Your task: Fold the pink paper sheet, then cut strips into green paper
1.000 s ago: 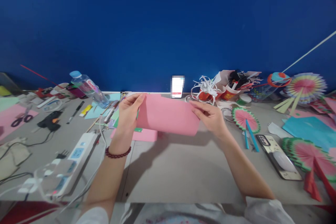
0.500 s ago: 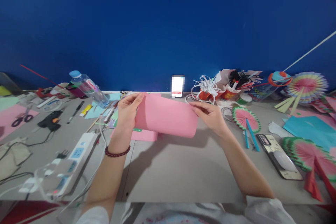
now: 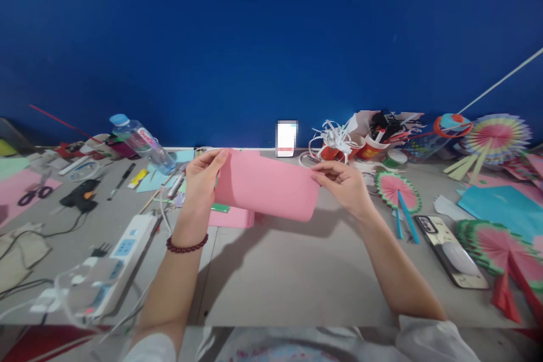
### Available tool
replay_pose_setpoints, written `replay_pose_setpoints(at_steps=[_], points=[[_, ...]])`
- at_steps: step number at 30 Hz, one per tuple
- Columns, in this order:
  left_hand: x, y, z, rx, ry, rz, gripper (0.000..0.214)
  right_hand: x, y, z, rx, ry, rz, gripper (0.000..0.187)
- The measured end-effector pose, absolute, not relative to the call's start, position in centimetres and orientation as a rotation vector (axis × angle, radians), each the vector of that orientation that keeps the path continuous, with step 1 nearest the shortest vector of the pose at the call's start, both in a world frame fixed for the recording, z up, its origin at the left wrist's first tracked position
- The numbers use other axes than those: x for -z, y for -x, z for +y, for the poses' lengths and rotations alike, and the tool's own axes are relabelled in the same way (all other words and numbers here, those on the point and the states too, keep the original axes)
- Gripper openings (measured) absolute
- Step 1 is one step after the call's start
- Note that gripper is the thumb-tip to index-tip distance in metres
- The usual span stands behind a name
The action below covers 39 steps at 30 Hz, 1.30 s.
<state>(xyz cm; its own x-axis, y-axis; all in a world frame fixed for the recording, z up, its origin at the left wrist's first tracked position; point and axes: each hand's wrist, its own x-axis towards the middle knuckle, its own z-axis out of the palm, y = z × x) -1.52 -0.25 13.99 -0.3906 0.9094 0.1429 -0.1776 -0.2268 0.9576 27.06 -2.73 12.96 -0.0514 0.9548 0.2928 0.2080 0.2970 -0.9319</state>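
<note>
Between my two hands a sheet of pink paper (image 3: 267,186) hangs above the table, slanting down to the right. My left hand (image 3: 204,176) pinches its left end between thumb and fingers; a dark red bead bracelet circles that wrist. At the upper right corner, my right hand (image 3: 341,184) pinches the sheet with thumb and forefinger. Beneath and behind the held sheet, more pink paper (image 3: 233,219) lies on the table, with a small green strip (image 3: 220,208) on it, partly hidden.
Left: a power strip (image 3: 123,260), a glue gun (image 3: 80,195), scissors (image 3: 34,196) and a tilted plastic bottle (image 3: 146,144). A lit phone (image 3: 285,138) leans on the blue wall. Right: red cups (image 3: 371,149), a watermelon paper fan (image 3: 399,192), another phone (image 3: 436,249) with a mouse (image 3: 458,258) on it.
My left hand has shifted slightly left, and the held pink sheet shows a little wider. My right hand has barely moved and keeps its pinch.
</note>
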Motion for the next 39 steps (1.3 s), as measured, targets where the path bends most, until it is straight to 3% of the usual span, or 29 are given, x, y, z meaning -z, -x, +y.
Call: replay_pose_setpoints(at_steps=[39], points=[[-14.1, 2.8, 0.1, -1.728, -1.014, 1.282, 0.029, -14.1, -27.3, -4.1, -0.914, 1.021, -1.584, 0.025]])
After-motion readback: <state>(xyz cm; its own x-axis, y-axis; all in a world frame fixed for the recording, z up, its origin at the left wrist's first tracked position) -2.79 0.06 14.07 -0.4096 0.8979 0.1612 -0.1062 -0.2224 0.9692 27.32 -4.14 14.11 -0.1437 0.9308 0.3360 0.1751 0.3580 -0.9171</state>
